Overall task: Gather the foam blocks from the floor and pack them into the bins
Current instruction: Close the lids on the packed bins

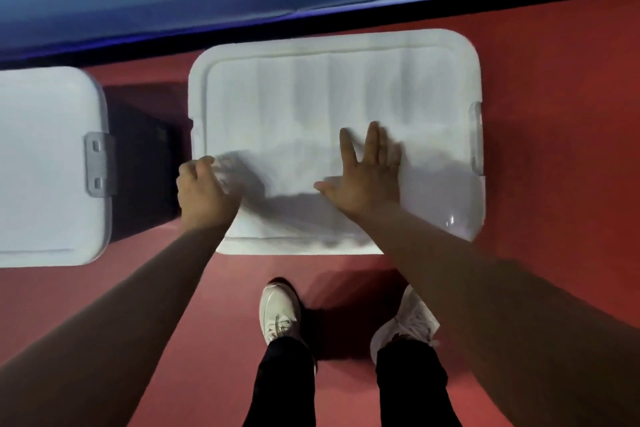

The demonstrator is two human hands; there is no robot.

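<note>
**2 bins on floor, both lidded, both hands on the centre 1**

2 lids show on the red floor (554,114): centre bin lid (332,97) and left bin lid (45,166), the latter cut by the frame edge, with 1 grey latch (98,165) on it. Left hand (204,191): fingers curled over the centre bin lid's left rim, gripping it. Right hand (363,177): flat on the same lid, fingers spread. Bin contents hidden. 2 white shoes (280,312) just in front.

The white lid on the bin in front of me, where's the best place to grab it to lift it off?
Probably the lid by its two short ends, coming in from either side: the raised rim runs round it, and the clear latch sits at the right end. The left hand curls at the left edge; the right hand lies flat on top.
</note>
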